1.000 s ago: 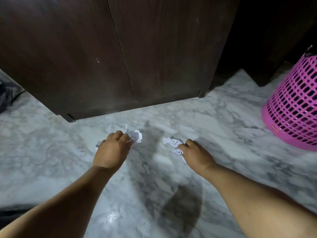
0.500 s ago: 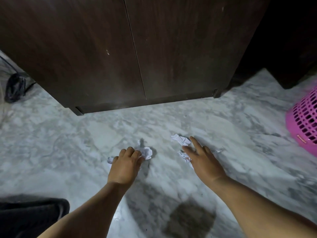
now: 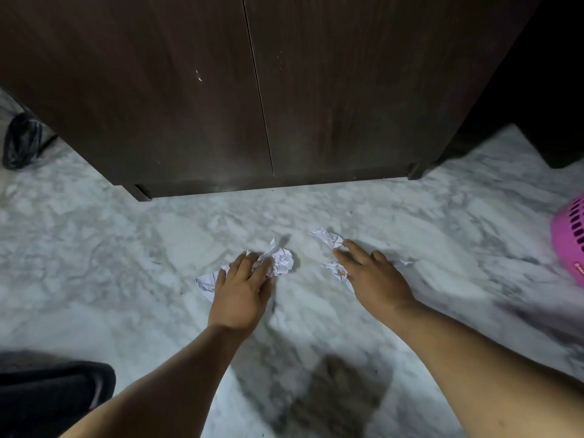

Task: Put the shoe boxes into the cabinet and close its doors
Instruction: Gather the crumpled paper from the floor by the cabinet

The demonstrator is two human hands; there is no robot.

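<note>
The dark brown cabinet (image 3: 221, 90) stands ahead with both doors closed; the seam between them runs down the middle. No shoe box is in view. On the marble floor in front of it lie crumpled white papers. My left hand (image 3: 243, 292) lies flat on one crumpled paper (image 3: 282, 263), fingers stretched over it. My right hand (image 3: 373, 276) rests with fingers spread on other paper scraps (image 3: 327, 237), gripping nothing.
A pink plastic basket (image 3: 568, 241) stands at the right edge. A black bag (image 3: 22, 143) lies on the floor left of the cabinet. Dark cloth (image 3: 47, 393) shows at the lower left. A dark piece of furniture (image 3: 562, 90) is right of the cabinet.
Both hands went from curled on the papers to lying flatter, with the right fingers spread. The view shifted, so the basket slid toward the right edge.
</note>
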